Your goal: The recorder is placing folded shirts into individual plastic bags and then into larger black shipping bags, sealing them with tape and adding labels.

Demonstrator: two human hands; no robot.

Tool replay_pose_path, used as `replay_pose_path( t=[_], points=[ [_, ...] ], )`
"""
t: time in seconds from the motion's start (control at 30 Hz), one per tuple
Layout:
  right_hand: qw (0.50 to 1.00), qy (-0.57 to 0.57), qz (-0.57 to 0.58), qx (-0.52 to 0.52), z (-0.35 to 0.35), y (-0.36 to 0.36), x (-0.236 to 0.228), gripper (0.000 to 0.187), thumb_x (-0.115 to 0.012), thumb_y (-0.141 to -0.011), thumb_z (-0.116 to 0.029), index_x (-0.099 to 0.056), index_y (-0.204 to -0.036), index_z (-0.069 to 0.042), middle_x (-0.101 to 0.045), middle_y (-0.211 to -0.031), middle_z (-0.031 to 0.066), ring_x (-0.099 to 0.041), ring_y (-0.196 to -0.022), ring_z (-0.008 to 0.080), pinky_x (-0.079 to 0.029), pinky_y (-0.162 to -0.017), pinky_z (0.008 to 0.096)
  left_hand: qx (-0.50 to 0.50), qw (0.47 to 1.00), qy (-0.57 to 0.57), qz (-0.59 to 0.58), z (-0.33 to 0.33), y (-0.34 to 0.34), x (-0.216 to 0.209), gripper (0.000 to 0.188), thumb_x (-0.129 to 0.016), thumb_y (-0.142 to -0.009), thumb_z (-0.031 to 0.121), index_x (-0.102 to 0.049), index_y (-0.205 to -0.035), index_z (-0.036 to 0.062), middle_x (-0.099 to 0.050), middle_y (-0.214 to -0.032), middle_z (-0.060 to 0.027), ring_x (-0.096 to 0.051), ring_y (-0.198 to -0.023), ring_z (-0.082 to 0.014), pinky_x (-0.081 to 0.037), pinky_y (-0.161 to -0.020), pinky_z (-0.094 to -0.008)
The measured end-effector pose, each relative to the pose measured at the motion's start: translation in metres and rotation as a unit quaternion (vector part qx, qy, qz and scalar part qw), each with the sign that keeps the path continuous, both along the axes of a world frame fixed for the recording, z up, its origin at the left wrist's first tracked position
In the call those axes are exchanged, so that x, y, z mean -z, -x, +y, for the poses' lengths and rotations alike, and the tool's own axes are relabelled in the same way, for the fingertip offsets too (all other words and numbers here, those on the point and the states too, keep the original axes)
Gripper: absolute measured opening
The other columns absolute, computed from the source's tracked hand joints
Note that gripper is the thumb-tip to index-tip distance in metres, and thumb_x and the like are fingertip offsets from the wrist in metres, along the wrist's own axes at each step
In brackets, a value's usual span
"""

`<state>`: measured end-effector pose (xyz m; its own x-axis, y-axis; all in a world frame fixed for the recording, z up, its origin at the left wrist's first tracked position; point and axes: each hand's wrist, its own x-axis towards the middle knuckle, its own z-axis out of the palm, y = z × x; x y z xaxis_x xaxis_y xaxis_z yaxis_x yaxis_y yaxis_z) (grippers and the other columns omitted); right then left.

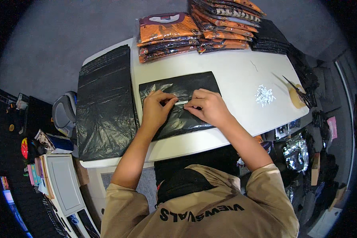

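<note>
A black plastic mailing bag (202, 81) lies flat and slightly askew in front of me on the white table. A small, narrow white strip label (181, 102) is at the middle of the bag, between my fingertips. The left end of the strip is pinched by my left hand (158, 106), thumb and forefinger together. At its right end, my right hand (209, 106) closes its fingertips the same way. Both hands rest on or just over the bag; whether the strip is pressed onto the plastic I cannot tell.
Black plastic bags (105, 103) are piled on the left. Folded orange garments in clear bags (168, 31) and a taller stack (226, 33) stand at the far edge. On the right are a heap of small white strips (264, 95), scissors (295, 88) and a tape roll (296, 98).
</note>
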<state>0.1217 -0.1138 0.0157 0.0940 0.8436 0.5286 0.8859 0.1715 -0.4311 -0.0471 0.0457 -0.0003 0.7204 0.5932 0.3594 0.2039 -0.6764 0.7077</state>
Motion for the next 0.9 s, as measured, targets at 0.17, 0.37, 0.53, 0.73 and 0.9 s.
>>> replay_pose_path(
  t=[0.17, 0.37, 0.53, 0.73, 0.9],
  points=[
    [1.0, 0.012, 0.021, -0.004, 0.001, -0.001, 0.004, 0.011, -0.087, -0.081, -0.012, -0.082, -0.089, -0.008, -0.066, -0.08, 0.0068, -0.068, -0.076, 0.0268, -0.056, -0.067, 0.0395, -0.003, 1.0, -0.016, -0.001, 0.001, 0.0, 0.004, 0.012, -0.088, -0.085, 0.014, -0.084, -0.093, 0.0061, -0.072, -0.08, -0.0088, -0.064, -0.074, -0.0249, -0.051, -0.073, -0.0387],
    [0.999, 0.031, 0.029, -0.002, 0.0, -0.002, 0.001, 0.011, -0.086, -0.083, -0.013, -0.082, -0.09, -0.007, -0.066, -0.082, 0.0073, -0.068, -0.077, 0.0275, -0.057, -0.068, 0.0399, -0.01, 1.0, -0.005, 0.016, -0.003, 0.001, -0.003, 0.017, -0.089, -0.084, 0.015, -0.084, -0.097, 0.0049, -0.069, -0.083, -0.0106, -0.065, -0.075, -0.026, -0.053, -0.073, -0.0388],
    [0.999, 0.032, 0.03, -0.011, 0.0, -0.004, 0.001, 0.011, -0.085, -0.084, -0.013, -0.082, -0.093, -0.008, -0.066, -0.084, 0.0076, -0.069, -0.078, 0.0276, -0.057, -0.069, 0.0399, -0.037, 0.999, -0.016, 0.035, -0.002, 0.001, -0.009, 0.027, -0.089, -0.084, 0.016, -0.083, -0.108, 0.0043, -0.067, -0.089, -0.0135, -0.066, -0.079, -0.0265, -0.055, -0.074, -0.0382],
    [0.997, 0.054, 0.057, -0.026, -0.004, -0.005, -0.002, 0.012, -0.085, -0.085, -0.014, -0.081, -0.094, -0.008, -0.067, -0.086, 0.0081, -0.069, -0.079, 0.0272, -0.058, -0.07, 0.0399, -0.04, 0.998, -0.001, 0.041, -0.005, 0.008, -0.015, 0.032, -0.084, -0.088, 0.011, -0.08, -0.118, 0.0058, -0.063, -0.091, -0.0121, -0.065, -0.086, -0.028, -0.055, -0.08, -0.0391],
    [0.998, 0.043, 0.038, -0.038, -0.007, -0.008, -0.002, 0.013, -0.086, -0.084, -0.016, -0.08, -0.091, -0.008, -0.066, -0.086, 0.0079, -0.069, -0.082, 0.0291, -0.058, -0.071, 0.0412, 0.078, 0.982, -0.169, 0.044, -0.033, 0.023, -0.027, 0.039, -0.069, -0.086, -0.002, -0.078, -0.123, 0.0091, -0.064, -0.121, -0.0152, -0.059, -0.119, -0.0347, -0.048, -0.105, -0.0449]
  ],
)
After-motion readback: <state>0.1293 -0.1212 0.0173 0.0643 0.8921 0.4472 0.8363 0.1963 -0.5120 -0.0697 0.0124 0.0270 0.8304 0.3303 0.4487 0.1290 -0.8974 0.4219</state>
